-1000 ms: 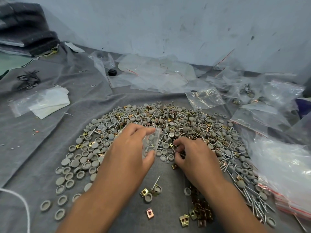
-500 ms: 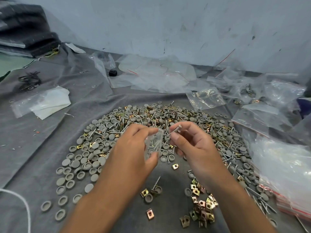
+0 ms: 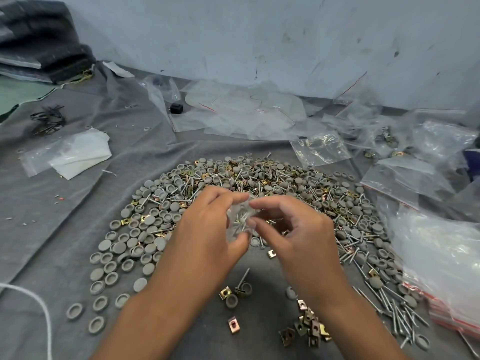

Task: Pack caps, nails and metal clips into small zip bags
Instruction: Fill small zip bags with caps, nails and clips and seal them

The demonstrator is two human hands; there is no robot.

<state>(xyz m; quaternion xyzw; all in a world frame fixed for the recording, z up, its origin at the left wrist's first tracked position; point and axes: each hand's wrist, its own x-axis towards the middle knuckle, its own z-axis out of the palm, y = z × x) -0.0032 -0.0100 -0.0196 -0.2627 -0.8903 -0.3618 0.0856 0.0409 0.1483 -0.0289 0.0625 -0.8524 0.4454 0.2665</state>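
A big heap of grey caps [image 3: 145, 237], nails [image 3: 389, 305] and brass metal clips [image 3: 311, 328] covers the grey cloth. Over its near edge my left hand [image 3: 207, 237] holds a small clear zip bag [image 3: 240, 219] between thumb and fingers; nails show inside it. My right hand [image 3: 293, 229] is at the bag's mouth, its forefinger and thumb touching the plastic. Whether that hand still holds a nail is hidden by blur.
Empty and filled zip bags [image 3: 322, 149] lie along the back and right, with a stack of red-striped bags [image 3: 441, 276] at the right edge. A folded white sheet [image 3: 78, 154] lies left, a white cord [image 3: 31, 302] at the near left, a wall behind.
My right hand picked a nail from the heap, lifted it and brought it to the bag's mouth. The left hand kept the bag nearly still.
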